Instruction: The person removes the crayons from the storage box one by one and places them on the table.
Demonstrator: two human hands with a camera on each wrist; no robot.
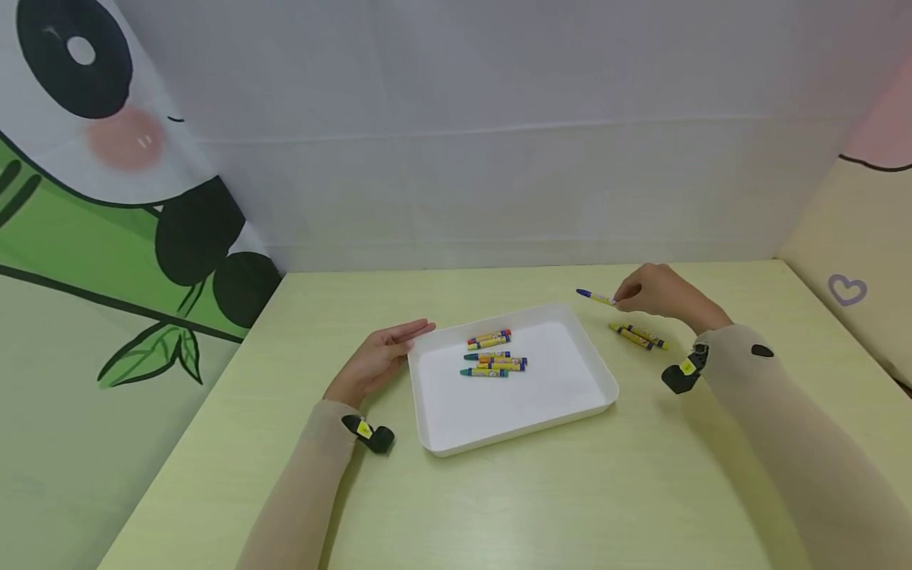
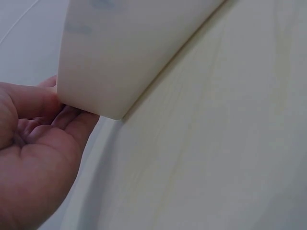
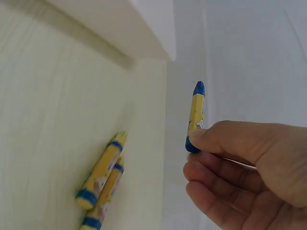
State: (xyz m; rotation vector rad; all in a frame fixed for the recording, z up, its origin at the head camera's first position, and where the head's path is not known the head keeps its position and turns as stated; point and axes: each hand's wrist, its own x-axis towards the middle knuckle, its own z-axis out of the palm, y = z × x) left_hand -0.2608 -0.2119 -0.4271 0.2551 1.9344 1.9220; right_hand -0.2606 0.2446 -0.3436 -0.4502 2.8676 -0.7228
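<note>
My right hand point(image 1: 659, 293) pinches a blue crayon point(image 1: 593, 297) with a yellow wrapper between thumb and fingers, its blue tip pointing left, beyond the tray's far right corner. In the right wrist view this crayon point(image 3: 196, 112) is raised above the table. My left hand point(image 1: 374, 360) holds the far left corner of the white tray point(image 1: 556, 380), thumb at its side and fingers reaching round the corner. The left wrist view shows the thumb against the tray's outer wall point(image 2: 110, 62). Several crayons point(image 1: 499, 366) in different colours lie inside the tray, left of its middle.
Two more yellow-wrapped crayons point(image 1: 632, 337) lie side by side on the light wooden table point(image 1: 541, 499), right of the tray. A pale cloth wall point(image 1: 499, 190) stands behind the table, and printed panels flank it on both sides.
</note>
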